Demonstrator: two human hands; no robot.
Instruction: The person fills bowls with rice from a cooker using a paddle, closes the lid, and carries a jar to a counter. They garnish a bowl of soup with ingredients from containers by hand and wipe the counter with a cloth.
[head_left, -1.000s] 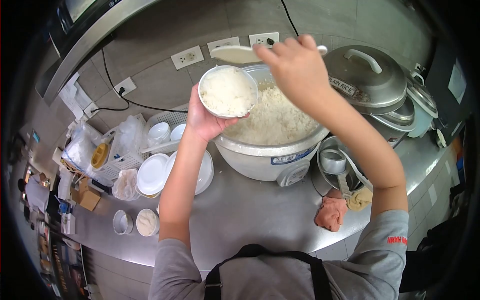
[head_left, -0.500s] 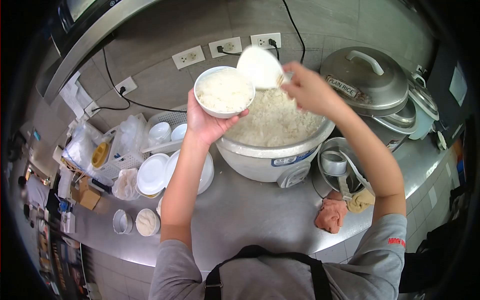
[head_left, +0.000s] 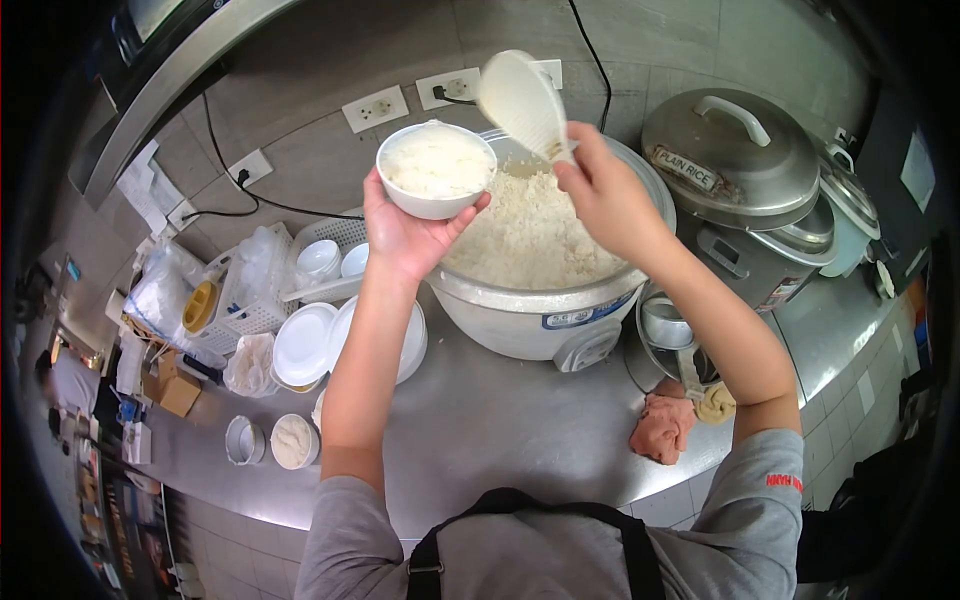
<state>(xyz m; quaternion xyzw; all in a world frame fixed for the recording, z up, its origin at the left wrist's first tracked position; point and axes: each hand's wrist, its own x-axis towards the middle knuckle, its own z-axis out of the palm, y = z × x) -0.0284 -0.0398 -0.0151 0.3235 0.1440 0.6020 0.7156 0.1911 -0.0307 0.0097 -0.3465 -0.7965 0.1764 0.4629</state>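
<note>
A white bowl (head_left: 436,203) heaped with white rice (head_left: 438,162) rests in my left hand (head_left: 410,232), whose fingers curl round its base. My right hand (head_left: 608,192) is closed on the handle of a white rice paddle (head_left: 522,102), its broad blade raised to the upper right of the bowl, apart from it. Below both hands stands a big round rice cooker (head_left: 500,310), uncovered, with a mound of rice (head_left: 545,235) inside.
On the right are a metal lid (head_left: 740,150) marked PLAIN RICE, another cooker (head_left: 735,258), a metal pot (head_left: 650,345) and a pink cloth (head_left: 662,428). Baskets (head_left: 250,318), white lids (head_left: 303,345) and small cups (head_left: 293,441) sit left. A person (head_left: 75,385) is at far left.
The paddle has risen and tilted away from the bowl, leaving a gap between them. My left hand has shifted slightly left and up with the bowl.
</note>
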